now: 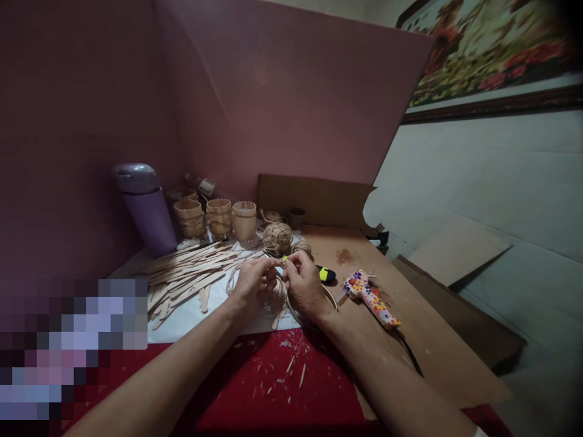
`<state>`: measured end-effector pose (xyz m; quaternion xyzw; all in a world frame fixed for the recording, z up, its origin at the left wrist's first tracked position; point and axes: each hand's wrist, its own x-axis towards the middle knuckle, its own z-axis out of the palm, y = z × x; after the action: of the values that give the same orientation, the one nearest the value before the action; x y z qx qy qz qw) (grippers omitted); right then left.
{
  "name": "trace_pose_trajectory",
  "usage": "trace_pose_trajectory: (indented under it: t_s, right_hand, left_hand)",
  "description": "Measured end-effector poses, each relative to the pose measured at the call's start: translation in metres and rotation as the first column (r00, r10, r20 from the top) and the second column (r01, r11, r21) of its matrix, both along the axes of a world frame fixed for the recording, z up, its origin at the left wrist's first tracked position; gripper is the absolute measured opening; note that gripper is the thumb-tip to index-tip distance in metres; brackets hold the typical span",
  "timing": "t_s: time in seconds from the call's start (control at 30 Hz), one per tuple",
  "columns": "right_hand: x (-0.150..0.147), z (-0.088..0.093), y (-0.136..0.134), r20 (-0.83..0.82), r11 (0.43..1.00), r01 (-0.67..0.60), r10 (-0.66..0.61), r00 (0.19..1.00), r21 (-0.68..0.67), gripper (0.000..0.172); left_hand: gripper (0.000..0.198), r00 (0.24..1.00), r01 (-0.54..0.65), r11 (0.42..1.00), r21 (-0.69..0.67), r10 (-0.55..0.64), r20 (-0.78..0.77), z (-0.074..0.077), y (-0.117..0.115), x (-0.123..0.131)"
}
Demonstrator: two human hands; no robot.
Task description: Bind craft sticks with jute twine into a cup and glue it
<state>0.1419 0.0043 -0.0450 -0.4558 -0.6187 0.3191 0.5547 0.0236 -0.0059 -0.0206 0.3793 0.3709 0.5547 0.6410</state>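
Observation:
My left hand (255, 282) and my right hand (304, 288) meet over the work surface, fingertips pinched close together. Whatever thin thing sits between them is too small to make out. A thin gold-coloured ring or loop (334, 298) shows beside my right wrist, partly hidden by that hand. Pale cord (232, 279) curls next to my left hand. Just beyond my fingers lies a ball of twine (277, 239). A black and yellow tool handle (327, 274) pokes out to the right of my right hand, the rest of it covered.
Flat wooden craft sticks (191, 276) pile on white paper at left. Behind stand a purple bottle (152, 221) and several small wooden cups (245, 220). A floral glue gun (371, 300) with a black cable rests on cardboard (437, 358) at right. Wood scraps litter red cloth (273, 388).

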Motion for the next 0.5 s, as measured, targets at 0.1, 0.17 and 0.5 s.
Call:
trace_pose_trajectory:
  t_s: [0.1, 0.17, 0.5]
  right_hand:
    - [0.0005, 0.0009, -0.0014, 0.069, 0.997, 0.016, -0.021, 0.997, 0.072, 0.014]
    - [0.0001, 0.0013, -0.0025, 0.092, 0.996, 0.003, -0.010, 0.996, 0.084, 0.014]
    - [-0.0022, 0.0031, -0.0066, 0.059, 0.998, -0.013, 0.010, 0.998, 0.063, 0.013]
  left_hand:
    - [0.035, 1.000, -0.004, 1.000, 0.000, 0.004, -0.022, -0.0021, 0.0004, -0.0005]
    - [0.036, 0.999, -0.010, 1.000, -0.009, 0.010, -0.049, -0.0025, 0.0004, -0.0007]
    - [0.032, 0.991, -0.116, 0.993, -0.022, 0.114, -0.071, 0.0016, 0.0007, 0.0012]
